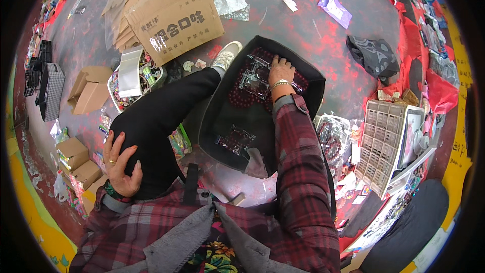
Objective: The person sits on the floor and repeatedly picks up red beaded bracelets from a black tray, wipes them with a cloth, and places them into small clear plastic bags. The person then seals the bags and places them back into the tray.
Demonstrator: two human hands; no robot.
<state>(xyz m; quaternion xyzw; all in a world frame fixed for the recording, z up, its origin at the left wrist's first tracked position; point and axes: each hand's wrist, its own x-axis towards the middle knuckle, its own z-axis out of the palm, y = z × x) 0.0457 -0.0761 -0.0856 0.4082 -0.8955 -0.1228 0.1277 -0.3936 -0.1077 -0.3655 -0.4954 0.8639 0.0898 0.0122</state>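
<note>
A black fabric bin [211, 116] stands between my legs, holding strands of dark red beads [241, 97] and clear plastic packets [255, 82]. My right hand [281, 73] reaches into its far part, with a bracelet at the wrist. The fingers curl down among the beads, beside the clear packets; their tips are hidden, so what they grip does not show. Another shiny clear packet [235, 140] lies in the near part of the bin. On my left thigh rests my left hand [121, 168], fingers spread and holding nothing.
A brown cardboard box [174, 20] and flattened cardboard lie ahead to the left. Beside my left leg is a white basket [115, 93] of small packaged goods. A dark grey bag [373, 56] and a beige plastic crate [380, 144] are on the right. A purple packet [335, 9] lies on the floor.
</note>
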